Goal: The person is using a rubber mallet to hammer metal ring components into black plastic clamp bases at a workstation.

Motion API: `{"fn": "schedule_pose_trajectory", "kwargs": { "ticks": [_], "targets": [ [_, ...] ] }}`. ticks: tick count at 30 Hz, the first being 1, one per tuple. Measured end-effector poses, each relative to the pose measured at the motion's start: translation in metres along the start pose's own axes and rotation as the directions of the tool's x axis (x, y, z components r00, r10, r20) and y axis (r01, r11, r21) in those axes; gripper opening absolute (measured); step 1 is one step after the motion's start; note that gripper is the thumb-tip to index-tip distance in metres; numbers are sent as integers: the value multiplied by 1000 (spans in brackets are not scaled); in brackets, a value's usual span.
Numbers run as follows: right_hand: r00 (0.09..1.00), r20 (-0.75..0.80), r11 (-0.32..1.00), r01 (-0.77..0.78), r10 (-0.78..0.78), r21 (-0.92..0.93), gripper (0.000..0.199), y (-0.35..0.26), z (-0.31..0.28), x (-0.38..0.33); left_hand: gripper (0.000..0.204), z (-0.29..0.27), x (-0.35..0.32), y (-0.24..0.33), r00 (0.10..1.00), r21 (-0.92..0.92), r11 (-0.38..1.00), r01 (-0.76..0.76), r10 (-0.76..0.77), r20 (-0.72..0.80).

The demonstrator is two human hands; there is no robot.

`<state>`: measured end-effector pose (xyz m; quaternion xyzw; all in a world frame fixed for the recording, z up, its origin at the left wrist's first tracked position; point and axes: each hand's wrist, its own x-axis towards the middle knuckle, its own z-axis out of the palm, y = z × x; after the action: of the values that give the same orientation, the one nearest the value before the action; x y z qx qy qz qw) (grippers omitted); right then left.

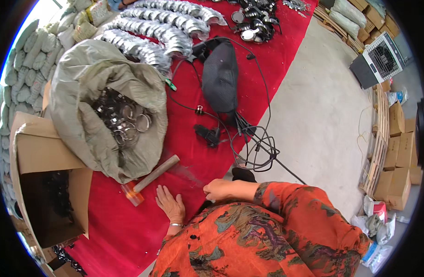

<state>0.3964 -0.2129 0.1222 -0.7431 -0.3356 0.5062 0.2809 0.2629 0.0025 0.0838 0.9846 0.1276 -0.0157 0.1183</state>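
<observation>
My left hand (171, 206) lies flat on the red cloth (112, 226) with its fingers spread, holding nothing. My right hand (217, 190) is curled closed by the table's edge, and whatever it may hold is hidden. Just beyond my left fingertips rests a mallet-like tool, with an orange head (132, 194) and a pale wooden handle (157, 172). Farther left stands a grey-green woven sack (69, 87), rolled open. Inside it are many metal ring clamps (129, 124).
A cardboard box (48, 150) with dark parts sits at the left. Black cables (262, 152) and a dark pouch (219, 76) lie ahead. Rows of wrapped silvery rings (147, 34) and loose clamps (258, 27) fill the far end. An air cooler (380, 60) stands right.
</observation>
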Motion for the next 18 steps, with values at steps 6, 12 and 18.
{"fn": "schedule_pose_trajectory", "kwargs": {
  "ticks": [6, 12, 18],
  "targets": [
    [995, -96, 989, 19, -5, 150, 29, 16, -74, -34, 66, 1, 3, 10, 989, 146, 979, 141, -134, -54],
    [953, -299, 993, 73, -41, 94, 24, 35, -109, -16, 67, -2, 7, 11, 985, 156, 973, 168, -161, -58],
    [995, -94, 998, 38, -42, -43, 25, 37, -102, -21, 71, -3, 1, 12, 980, 142, 970, 197, -198, -4]
  ]
}}
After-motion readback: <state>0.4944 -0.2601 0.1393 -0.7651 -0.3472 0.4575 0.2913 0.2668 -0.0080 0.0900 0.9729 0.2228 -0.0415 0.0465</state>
